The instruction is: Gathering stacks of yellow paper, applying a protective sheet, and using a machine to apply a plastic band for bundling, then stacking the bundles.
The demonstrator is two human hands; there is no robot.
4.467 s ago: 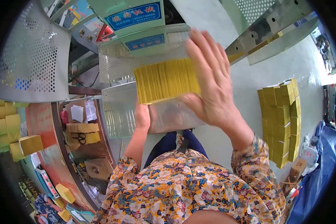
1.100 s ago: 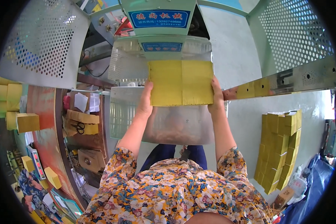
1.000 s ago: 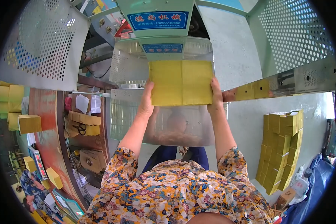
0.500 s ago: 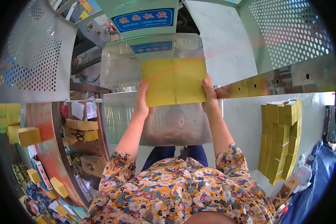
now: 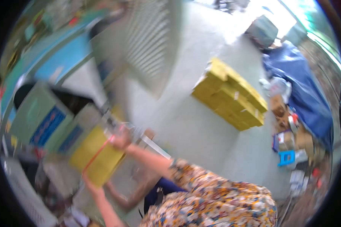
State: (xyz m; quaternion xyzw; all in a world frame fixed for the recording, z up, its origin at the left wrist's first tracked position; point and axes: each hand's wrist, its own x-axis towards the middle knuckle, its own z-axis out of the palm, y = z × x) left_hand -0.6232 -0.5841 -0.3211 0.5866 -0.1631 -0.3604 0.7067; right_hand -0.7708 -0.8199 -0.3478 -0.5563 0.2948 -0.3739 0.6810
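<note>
A flat, rectangular stack of yellow paper (image 5: 96, 155) lies at the lower left of the blurred view, tilted by the turn of my head. My left hand (image 5: 90, 183) holds its near edge, with the fingers partly hidden. At the opposite edge, my right hand (image 5: 121, 139) grips the stack, its fingers smeared by motion. A thin red line of light crosses the paper between the two hands. Just beyond the stack stands a pale green machine (image 5: 39, 113) with a blue sign plate (image 5: 48, 126).
A tall pile of yellow paper blocks (image 5: 231, 96) stands on the grey floor to the right. Past it lie a blue tarp (image 5: 303, 90), cardboard boxes and a small blue stool (image 5: 286, 158). A perforated pale guard panel (image 5: 151, 41) juts out above the machine.
My view has swung to the right, so the machine and paper now appear lower left and tilted. Both hands remain on the stack of yellow paper.
</note>
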